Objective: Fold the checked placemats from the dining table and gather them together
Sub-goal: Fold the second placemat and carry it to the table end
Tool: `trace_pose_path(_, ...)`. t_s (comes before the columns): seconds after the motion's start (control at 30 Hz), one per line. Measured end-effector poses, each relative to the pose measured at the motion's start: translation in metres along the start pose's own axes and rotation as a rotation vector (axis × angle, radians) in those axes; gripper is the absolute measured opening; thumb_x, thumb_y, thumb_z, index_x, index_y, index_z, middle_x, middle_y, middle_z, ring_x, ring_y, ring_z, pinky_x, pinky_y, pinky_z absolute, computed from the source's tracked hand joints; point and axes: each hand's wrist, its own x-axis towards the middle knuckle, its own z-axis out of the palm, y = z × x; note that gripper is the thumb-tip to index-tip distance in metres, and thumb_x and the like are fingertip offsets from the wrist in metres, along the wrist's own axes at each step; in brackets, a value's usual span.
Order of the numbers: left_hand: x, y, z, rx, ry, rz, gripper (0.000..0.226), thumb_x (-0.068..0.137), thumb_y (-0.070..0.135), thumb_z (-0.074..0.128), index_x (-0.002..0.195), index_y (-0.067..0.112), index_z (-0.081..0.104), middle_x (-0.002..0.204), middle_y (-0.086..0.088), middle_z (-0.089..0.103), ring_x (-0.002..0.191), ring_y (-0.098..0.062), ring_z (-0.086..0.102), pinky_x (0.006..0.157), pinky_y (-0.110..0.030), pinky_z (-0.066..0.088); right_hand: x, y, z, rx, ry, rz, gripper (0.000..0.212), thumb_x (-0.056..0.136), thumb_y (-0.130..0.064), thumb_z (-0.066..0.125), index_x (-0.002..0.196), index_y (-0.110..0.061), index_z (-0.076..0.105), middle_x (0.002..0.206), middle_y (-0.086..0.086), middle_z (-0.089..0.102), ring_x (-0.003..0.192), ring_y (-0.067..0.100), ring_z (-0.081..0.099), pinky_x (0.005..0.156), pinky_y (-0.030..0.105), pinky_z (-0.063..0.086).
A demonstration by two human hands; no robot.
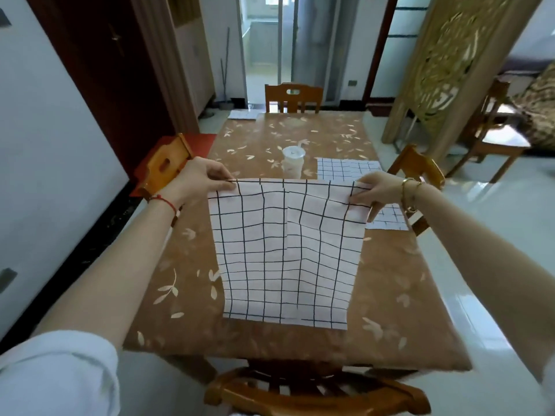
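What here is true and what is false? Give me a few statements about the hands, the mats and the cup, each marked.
1. The left hand and the right hand both pinch the far edge of the held placemat. True.
2. The cup stands on the held placemat. False: it stands on the table, beyond the mat.
3. A second placemat lies flat near the table's right edge. True.
4. The held placemat is folded into a small square. False: it is spread open, its near part lying on the table.
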Motion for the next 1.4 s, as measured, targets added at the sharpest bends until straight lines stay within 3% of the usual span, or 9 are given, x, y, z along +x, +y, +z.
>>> trace_pose_path(0.17, 0.023, 0.013, 0.02, 0.001, -0.004, 0.039, 0.013, 0.082, 0.018, 0.078, 0.094, 0.014, 0.077, 0.089, 0.005, 0.075, 0.082, 0.005, 0.069, 0.071, -0.005, 0.05, 0.0, 0.025, -0.006, 0.004, 0.135, -0.026, 0.04, 0.085, -0.029, 0.071, 0.104, 0.005, 0.063, 0.098, 0.021, 0.065, 0.08, 0.03, 0.073, 0.07, 0.043, 0.061)
trace_pose_path(0.33, 0.033, -0.006, 0.052, 0.009, 0.068, 0.049, 0.004, 0.084, 0.02, 0.075, 0.088, 0.019, 0.076, 0.094, 0.003, 0.075, 0.097, -0.013, 0.069, 0.093, -0.037, 0.055, 0.012, 0.043, 0.014, 0.012, 0.297, -0.037, 0.025, 0.091, -0.023, 0.064, 0.083, 0.001, 0.064, 0.072, 0.007, 0.054, 0.064, 0.026, 0.072, 0.058, 0.041, 0.06)
trace_pose_path(0.43, 0.038, -0.009, 0.073, 0.011, 0.142, 0.029, 0.006, 0.089, 0.018, 0.07, 0.093, 0.017, 0.074, 0.093, 0.002, 0.073, 0.091, -0.008, 0.066, 0.089, -0.025, 0.053, 0.03, 0.054, 0.026, 0.024, 0.397, -0.013, 0.031, 0.095, -0.016, 0.058, 0.091, 0.015, 0.059, 0.075, 0.017, 0.047, 0.051, 0.013, 0.067, 0.038, 0.024, 0.051)
trace_pose_path(0.6, 0.051, -0.017, 0.095, 0.037, 0.236, -0.005, 0.007, 0.092, 0.017, 0.065, 0.091, 0.019, 0.072, 0.087, 0.009, 0.067, 0.073, 0.014, 0.053, 0.068, -0.001, 0.04, 0.062, 0.069, 0.041, 0.112, 0.493, -0.006, 0.028, 0.094, -0.014, 0.058, 0.083, 0.012, 0.059, 0.082, 0.021, 0.054, 0.083, 0.038, 0.068, 0.043, 0.022, 0.054)
trace_pose_path(0.73, 0.057, -0.037, 0.107, -0.003, 0.227, -0.026, 0.008, 0.09, 0.018, 0.067, 0.091, 0.02, 0.074, 0.089, 0.007, 0.071, 0.081, 0.014, 0.057, 0.076, 0.001, 0.04, 0.075, 0.085, 0.052, 0.12, 0.478, -0.035, 0.019, 0.093, -0.016, 0.06, 0.089, -0.001, 0.07, 0.084, 0.018, 0.066, 0.078, 0.03, 0.07, 0.063, 0.041, 0.062)
trace_pose_path(1.0, 0.024, -0.074, 0.124, 0.008, 0.032, -0.103, 0.004, 0.084, 0.019, 0.075, 0.085, 0.022, 0.078, 0.084, 0.011, 0.073, 0.08, 0.013, 0.06, 0.078, -0.007, 0.042, 0.065, 0.106, 0.088, 0.118, 0.32, -0.019, 0.016, 0.087, -0.022, 0.071, 0.091, -0.007, 0.075, 0.079, 0.003, 0.07, 0.075, 0.022, 0.071, 0.059, 0.023, 0.059)
trace_pose_path(1.13, -0.008, -0.089, 0.141, 0.018, -0.126, -0.172, 0.008, 0.082, 0.014, 0.076, 0.084, 0.021, 0.08, 0.082, 0.011, 0.073, 0.08, 0.004, 0.063, 0.082, -0.016, 0.048, 0.055, 0.119, 0.116, -0.087, 0.195, -0.005, 0.038, 0.089, -0.026, 0.067, 0.058, -0.007, 0.056, 0.061, 0.009, 0.064, 0.059, 0.016, 0.067, 0.047, 0.01, 0.041)
trace_pose_path(1.27, -0.04, -0.105, 0.167, 0.063, -0.229, -0.198, 0.012, 0.083, 0.015, 0.074, 0.083, 0.025, 0.08, 0.078, 0.021, 0.07, 0.076, 0.012, 0.062, 0.068, 0.0, 0.04, 0.052, 0.143, 0.152, -0.236, 0.066, 0.067, 0.028, 0.091, -0.027, 0.06, 0.084, -0.003, 0.073, 0.084, 0.016, 0.073, 0.074, 0.005, 0.056, 0.07, 0.013, 0.041)
trace_pose_path(1.4, -0.065, -0.125, 0.192, 0.135, -0.314, -0.219, 0.012, 0.088, 0.02, 0.069, 0.09, 0.027, 0.079, 0.087, 0.016, 0.071, 0.087, -0.002, 0.062, 0.084, -0.022, 0.05, 0.044, 0.159, 0.183, -0.304, -0.012, 0.069, 0.023, 0.093, -0.022, 0.058, 0.108, -0.018, 0.075, 0.111, 0.0, 0.073, 0.1, 0.017, 0.066, 0.092, 0.029, 0.051)
